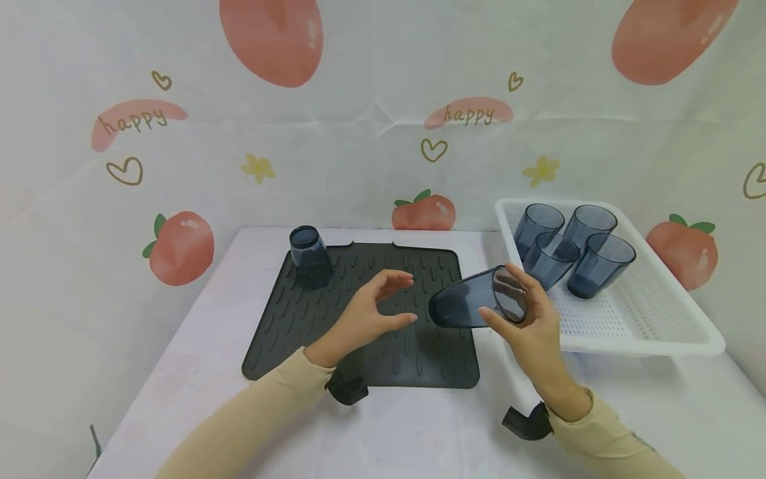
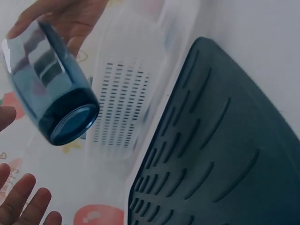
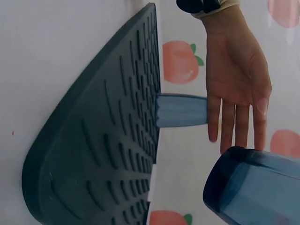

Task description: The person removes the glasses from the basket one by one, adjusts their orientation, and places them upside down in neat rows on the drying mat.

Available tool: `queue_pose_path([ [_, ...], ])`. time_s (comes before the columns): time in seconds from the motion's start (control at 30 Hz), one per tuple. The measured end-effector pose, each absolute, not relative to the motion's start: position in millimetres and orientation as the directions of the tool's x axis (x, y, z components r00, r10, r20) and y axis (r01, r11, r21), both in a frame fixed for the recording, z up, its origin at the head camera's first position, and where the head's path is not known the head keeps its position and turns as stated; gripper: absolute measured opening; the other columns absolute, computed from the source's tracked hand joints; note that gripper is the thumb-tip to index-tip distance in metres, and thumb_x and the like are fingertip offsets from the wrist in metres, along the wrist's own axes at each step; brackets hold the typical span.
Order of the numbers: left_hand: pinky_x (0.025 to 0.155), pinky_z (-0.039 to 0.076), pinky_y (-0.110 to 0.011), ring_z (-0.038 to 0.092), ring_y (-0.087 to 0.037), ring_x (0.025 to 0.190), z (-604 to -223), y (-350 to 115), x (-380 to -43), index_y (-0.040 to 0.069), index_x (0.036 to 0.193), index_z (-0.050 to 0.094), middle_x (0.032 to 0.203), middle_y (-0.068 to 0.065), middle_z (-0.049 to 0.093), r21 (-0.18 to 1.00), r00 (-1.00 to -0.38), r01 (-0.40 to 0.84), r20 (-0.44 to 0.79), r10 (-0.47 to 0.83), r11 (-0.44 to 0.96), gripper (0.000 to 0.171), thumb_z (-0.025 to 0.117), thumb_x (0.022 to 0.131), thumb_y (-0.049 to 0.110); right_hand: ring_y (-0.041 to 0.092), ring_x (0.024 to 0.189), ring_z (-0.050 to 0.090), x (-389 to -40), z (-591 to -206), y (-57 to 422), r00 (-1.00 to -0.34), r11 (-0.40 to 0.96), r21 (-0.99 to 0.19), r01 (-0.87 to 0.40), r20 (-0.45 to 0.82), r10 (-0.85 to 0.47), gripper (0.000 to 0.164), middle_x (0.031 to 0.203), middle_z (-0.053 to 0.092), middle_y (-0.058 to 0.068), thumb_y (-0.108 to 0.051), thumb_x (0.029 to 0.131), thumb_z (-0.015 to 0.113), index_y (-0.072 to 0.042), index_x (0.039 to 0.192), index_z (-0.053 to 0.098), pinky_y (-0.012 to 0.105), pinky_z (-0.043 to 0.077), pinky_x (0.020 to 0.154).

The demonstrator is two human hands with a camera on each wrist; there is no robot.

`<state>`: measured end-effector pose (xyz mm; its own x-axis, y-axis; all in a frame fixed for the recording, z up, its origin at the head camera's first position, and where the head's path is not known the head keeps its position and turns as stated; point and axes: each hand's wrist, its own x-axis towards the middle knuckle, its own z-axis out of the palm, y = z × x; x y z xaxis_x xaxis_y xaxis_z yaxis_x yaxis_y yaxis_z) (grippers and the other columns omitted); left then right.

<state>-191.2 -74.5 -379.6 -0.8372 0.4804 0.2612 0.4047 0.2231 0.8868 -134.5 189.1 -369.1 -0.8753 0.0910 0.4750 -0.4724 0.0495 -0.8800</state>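
Right of the head view's centre, the right hand [image 1: 538, 332] pinches a tilted blue glass [image 1: 463, 303] near its rim. At centre, the left hand [image 1: 368, 313] has fingers spread, holding nothing. A slipping one-handed grip could drop the glass onto the black mat [image 1: 407, 369].

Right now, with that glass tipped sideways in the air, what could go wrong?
The tilted glass might slip, since only the right hand holds it, by its rim end. The left hand is open near the base without touching it, so it could bump the glass. And the right hand is close to the four glasses in the white basket, so a swing back might knock them.
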Motion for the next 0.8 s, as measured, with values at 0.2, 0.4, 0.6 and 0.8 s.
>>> queue_pose_path([
  [0.2,0.112,0.037,-0.042,0.047,-0.021,0.132,-388.9,-67.6,-187.4,0.010,0.137,0.047,0.139,-0.005,0.052,0.899,-0.820,0.383,0.225,0.526,0.213,0.065,0.079,0.081,0.014,0.013,0.118,0.056,-132.4,-372.8,182.7,-0.875,0.041,-0.876,-0.481,0.483,0.048,0.077,0.133,0.051,0.008,0.021,0.075,0.068,0.000,0.144,0.041,0.016,0.053,0.084],
  [0.4,0.113,0.036,-0.038,0.048,-0.021,0.131,-395.3,-61.1,-183.2,0.013,0.137,0.047,0.139,-0.005,0.051,0.911,-0.809,0.363,0.204,0.552,0.195,0.066,0.080,0.080,0.013,0.016,0.118,0.056,-129.6,-374.4,176.3,-0.886,0.022,-0.887,-0.462,0.462,0.028,0.078,0.133,0.050,0.009,0.021,0.075,0.068,0.000,0.144,0.040,0.020,0.054,0.086],
  [0.6,0.109,0.040,-0.037,0.048,-0.019,0.129,-397.1,-57.2,-180.1,0.016,0.139,0.045,0.140,-0.004,0.049,0.905,-0.792,0.379,0.209,0.573,0.194,0.070,0.080,0.079,0.012,0.015,0.119,0.055,-127.4,-374.0,170.5,-0.889,0.028,-0.889,-0.457,0.457,0.006,0.078,0.135,0.048,0.009,0.020,0.076,0.068,-0.004,0.145,0.040,0.019,0.053,0.088],
  [0.8,0.103,0.044,-0.033,0.050,-0.017,0.121,-396.9,-53.9,-177.7,0.019,0.140,0.044,0.137,-0.002,0.049,0.921,-0.787,0.358,0.209,0.580,0.154,0.074,0.081,0.077,0.009,0.015,0.120,0.054,-125.9,-374.0,165.9,-0.886,-0.002,-0.886,-0.464,0.464,-0.006,0.078,0.136,0.047,0.009,0.021,0.076,0.067,-0.002,0.145,0.038,0.020,0.053,0.088],
])
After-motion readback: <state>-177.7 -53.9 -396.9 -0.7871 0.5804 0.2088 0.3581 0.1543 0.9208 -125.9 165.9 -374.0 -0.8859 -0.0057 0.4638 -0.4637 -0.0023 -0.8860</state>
